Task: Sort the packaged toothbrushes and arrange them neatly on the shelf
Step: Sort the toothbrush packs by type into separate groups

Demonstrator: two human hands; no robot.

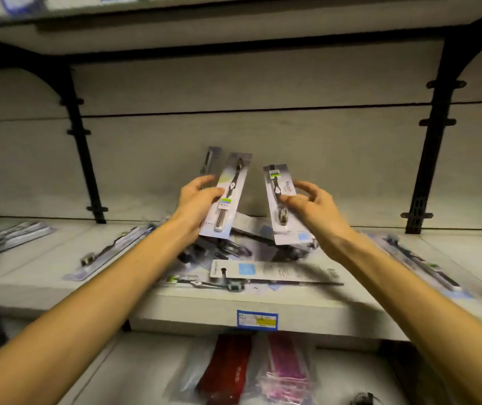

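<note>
The left hand (197,200) grips one packaged toothbrush (228,197) by its left edge, thumb across the front of the card, holding it upright and tilted to the right. The right hand (311,200) pinches a second packaged toothbrush (282,203) between thumb and curled fingers at its right edge; this card leans to the left, so the two tops tip away from each other with an open gap between them. Both are raised above a loose pile of packs (251,252) lying crosswise at the middle of the shelf (380,311). One long pack (274,273) lies flat across the front of the pile, close to the shelf's front edge, just above a blue price label (257,319). Another card (211,159) stands against the back wall behind the left hand's pack. To the left a single pack (108,252) lies flat and angled, with bare shelf around it; further left more packs (8,238) are blurred and uncountable. To the right one long pack (421,258) lies diagonally, with bare shelf between it and the pile. Two black brackets (83,147) frame the bay. On the lower shelf lie a red packet (225,372) and a pink packet (286,372).
</note>
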